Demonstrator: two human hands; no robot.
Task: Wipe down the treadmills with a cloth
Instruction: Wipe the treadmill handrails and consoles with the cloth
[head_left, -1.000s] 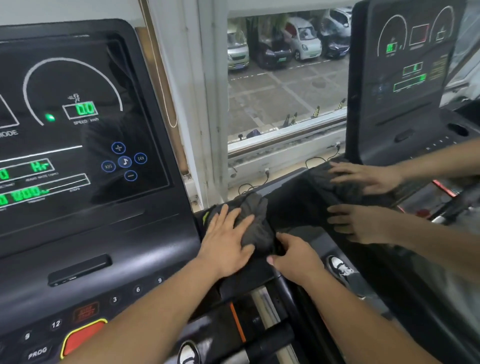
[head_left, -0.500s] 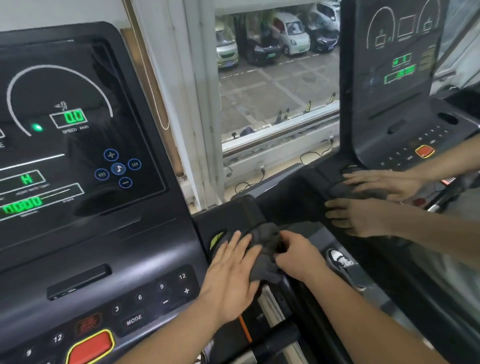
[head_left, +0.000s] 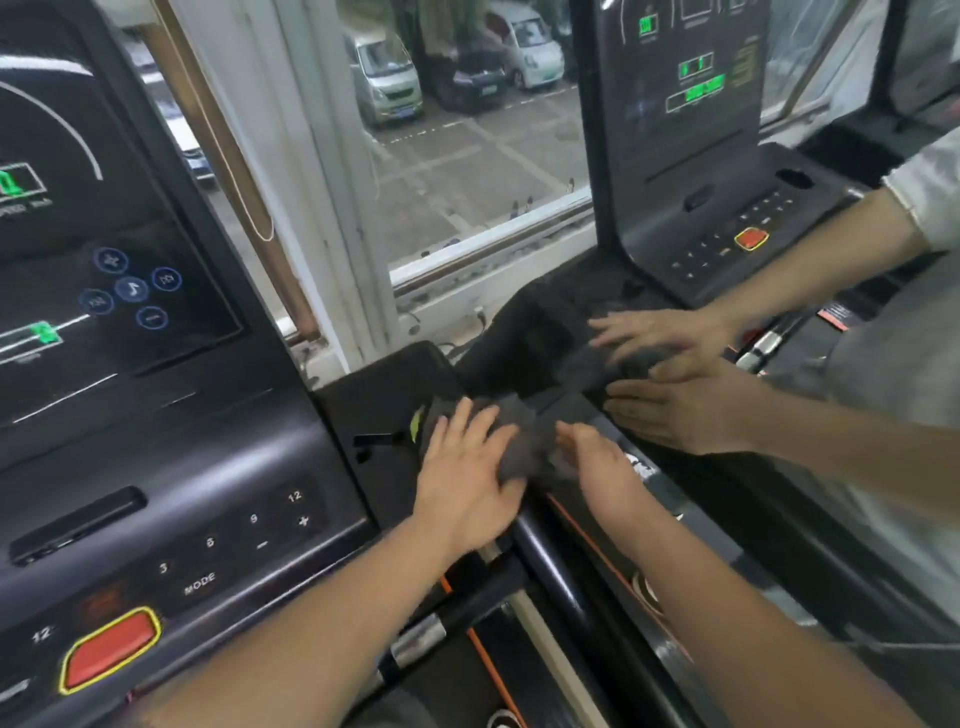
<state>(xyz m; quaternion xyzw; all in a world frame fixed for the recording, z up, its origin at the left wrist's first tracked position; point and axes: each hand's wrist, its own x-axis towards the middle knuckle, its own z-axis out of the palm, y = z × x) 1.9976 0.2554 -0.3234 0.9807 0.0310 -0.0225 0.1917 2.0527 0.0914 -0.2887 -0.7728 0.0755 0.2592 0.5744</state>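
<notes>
Beyond the fingers (head_left: 460, 418) a window (head_left: 493, 252) looks down on a paved lot (head_left: 467, 171). Far past the fingertips a van (head_left: 387, 78), a black car (head_left: 475, 78) and a white car (head_left: 532, 52) stand parked. Up-left of the fingers rises a white post (head_left: 311, 182).

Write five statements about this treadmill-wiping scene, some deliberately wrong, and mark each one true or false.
1. The left hand lies flat on the cloth. True.
2. The cloth is white. False: it is dark grey.
3. A second person's hands are at the neighbouring treadmill on the right. True.
4. The window looks onto an empty field. False: parked cars stand outside.
5. The red button on the near console has a yellow rim. True.
</notes>
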